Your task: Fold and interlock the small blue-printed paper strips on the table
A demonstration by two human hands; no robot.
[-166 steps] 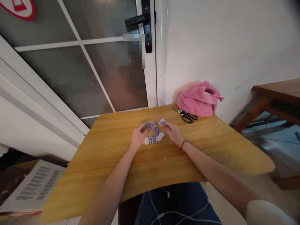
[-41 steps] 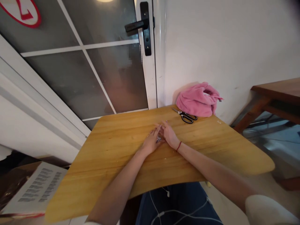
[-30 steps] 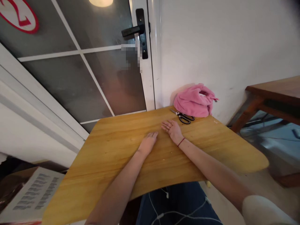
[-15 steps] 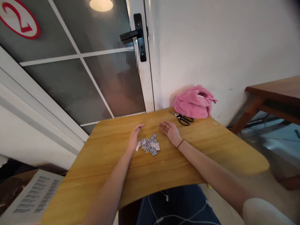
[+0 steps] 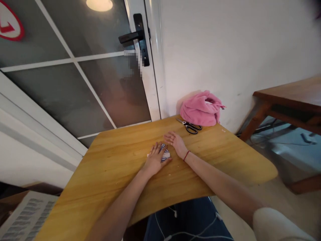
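Observation:
A small pile of white paper pieces with blue print point(image 5: 166, 155) lies near the middle of the wooden table point(image 5: 120, 160). My left hand point(image 5: 155, 160) lies flat over the pile, palm down with fingers spread, and covers most of it. Some pieces show between the thumb and fingers. Just right of the pile, my right hand point(image 5: 177, 143) rests on its edge with the palm turned inward. Its fingers are stretched out and nothing is in them. A red string bracelet point(image 5: 186, 155) circles the right wrist.
Black-handled scissors point(image 5: 192, 127) lie at the table's back edge, beside a bunched pink plush cloth point(image 5: 200, 107) against the wall. A glazed door with a black handle point(image 5: 131, 36) stands behind. A printed box point(image 5: 30, 214) sits low at left, another wooden table point(image 5: 291, 97) at right.
My left hand has moved from the pile's left side to lie flat on top of it. The right hand stays beside the pile. The view has shifted slightly to the right.

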